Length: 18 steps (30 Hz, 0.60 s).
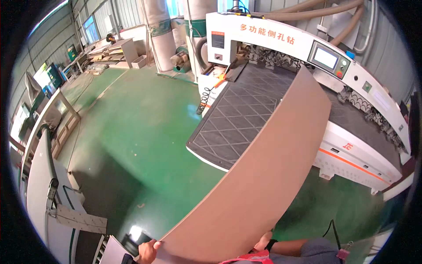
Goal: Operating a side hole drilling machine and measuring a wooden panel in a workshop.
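Observation:
A long brown board [255, 180] runs from my body up and away to the right, its far end over the dark gridded bed [228, 110] of a white drilling machine [281, 26]. My left hand [148, 251] grips the board's upper-left edge near the bottom of the view, thumb along the edge. My right hand [263, 241], with a dark band at the wrist, holds the board's lower-right edge; part of its fingers is hidden by the board.
A white panel machine [41, 185] lines the left side. Dust-collector bags [160, 48] and ducts stand behind on the green floor [123, 123]. Wood panels [121, 53] are stacked at the back left. A control screen [326, 57] sits on the drilling machine.

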### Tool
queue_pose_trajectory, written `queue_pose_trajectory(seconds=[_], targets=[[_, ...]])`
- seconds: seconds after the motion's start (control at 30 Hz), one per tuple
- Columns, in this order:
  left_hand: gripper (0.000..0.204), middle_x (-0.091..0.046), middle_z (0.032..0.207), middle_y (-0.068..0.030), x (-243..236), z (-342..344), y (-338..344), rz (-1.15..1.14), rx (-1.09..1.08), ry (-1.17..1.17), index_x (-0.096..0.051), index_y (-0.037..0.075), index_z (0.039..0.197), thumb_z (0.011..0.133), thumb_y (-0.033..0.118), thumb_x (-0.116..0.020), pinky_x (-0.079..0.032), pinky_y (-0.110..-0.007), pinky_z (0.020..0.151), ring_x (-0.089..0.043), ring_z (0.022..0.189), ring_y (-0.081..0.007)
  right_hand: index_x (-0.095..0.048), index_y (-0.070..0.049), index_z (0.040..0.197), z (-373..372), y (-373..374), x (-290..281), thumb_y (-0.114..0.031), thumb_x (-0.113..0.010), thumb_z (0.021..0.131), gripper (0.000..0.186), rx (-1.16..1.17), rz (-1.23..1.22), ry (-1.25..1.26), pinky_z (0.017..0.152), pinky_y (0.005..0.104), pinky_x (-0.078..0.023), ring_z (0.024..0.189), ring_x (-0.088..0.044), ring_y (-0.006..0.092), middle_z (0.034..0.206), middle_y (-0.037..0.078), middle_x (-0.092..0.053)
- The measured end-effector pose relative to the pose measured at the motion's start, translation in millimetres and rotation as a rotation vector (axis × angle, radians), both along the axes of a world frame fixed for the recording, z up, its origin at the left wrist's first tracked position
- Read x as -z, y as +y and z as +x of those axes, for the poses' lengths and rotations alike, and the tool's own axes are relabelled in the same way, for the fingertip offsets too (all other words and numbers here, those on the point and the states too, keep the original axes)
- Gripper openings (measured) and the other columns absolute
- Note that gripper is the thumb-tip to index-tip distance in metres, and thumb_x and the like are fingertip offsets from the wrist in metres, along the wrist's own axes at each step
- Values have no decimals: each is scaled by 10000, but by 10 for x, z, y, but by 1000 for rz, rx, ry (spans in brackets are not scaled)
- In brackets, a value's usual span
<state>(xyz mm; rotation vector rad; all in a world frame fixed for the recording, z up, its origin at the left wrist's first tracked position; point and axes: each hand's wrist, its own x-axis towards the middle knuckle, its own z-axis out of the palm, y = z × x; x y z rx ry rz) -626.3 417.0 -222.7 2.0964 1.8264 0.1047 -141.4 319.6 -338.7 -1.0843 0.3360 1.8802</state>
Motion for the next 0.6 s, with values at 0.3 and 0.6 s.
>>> queue_pose_trajectory(seconds=[0.3, 0.6], targets=[[537, -708, 975, -229, 233, -124, 49, -364, -164, -165, -727, 104, 1143, 1033, 522, -410, -509, -497, 793, -659, 927, -421, -462, -60, 1417, -445, 185, -192, -529, -457, 1011, 621, 563, 284, -217, 1071, 515, -414, 1322, -489, 336, 1420, 135, -530], [606, -703, 889, -254, 396, -27, 151, -446, -204, -101, -742, 43, 1024, 1026, 548, -406, -515, -516, 732, -673, 851, -435, -427, -23, 1418, -275, 329, -117, -441, -472, 1043, 563, 241, 208, -462, 1029, 510, -483, 1246, -565, 307, 1376, 144, -552]])
